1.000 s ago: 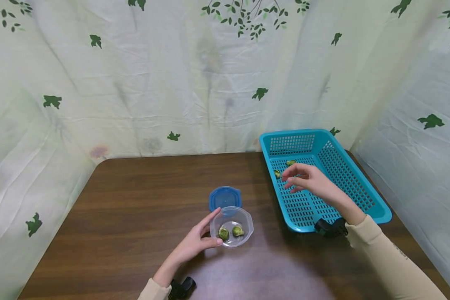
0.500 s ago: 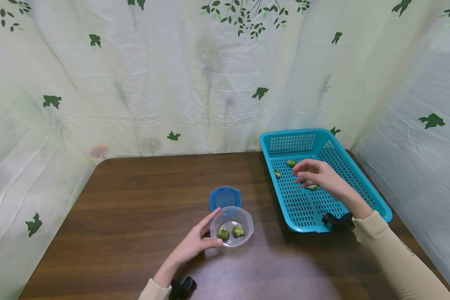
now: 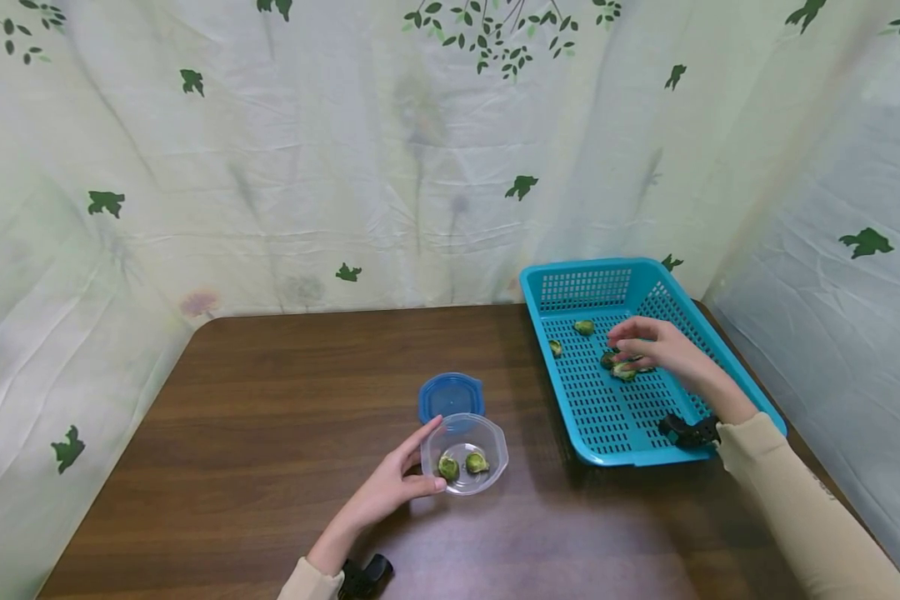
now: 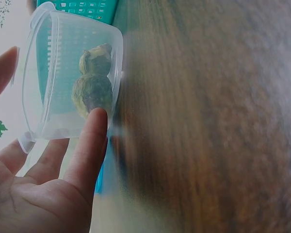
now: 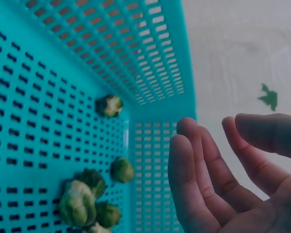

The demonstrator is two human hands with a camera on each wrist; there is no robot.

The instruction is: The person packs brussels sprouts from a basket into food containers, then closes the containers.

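Note:
My left hand [image 3: 396,483] holds the side of a small clear plastic container [image 3: 495,458], thumb on the near side and fingers round the far side. Two Brussels sprouts [image 4: 93,92] lie at its bottom. Over the blue perforated basket [image 3: 570,425] hangs my right hand [image 3: 660,350], fingers loosely bent and nothing between them. Several sprouts lie in the basket: a cluster [image 5: 77,204] below the hand, partly covered by it in the head view, plus one sprout [image 3: 583,327] farther back and another [image 3: 555,348] by the left wall.
A blue lid [image 3: 450,396] lies on the brown wooden table [image 3: 292,400] just behind the container. The basket stands at the table's right side. A leaf-patterned curtain [image 3: 307,167] rises behind the table and along both sides.
My right hand has moved right across the basket from near its left wall, bringing the sprout cluster into sight. The left hand and container have stayed in place.

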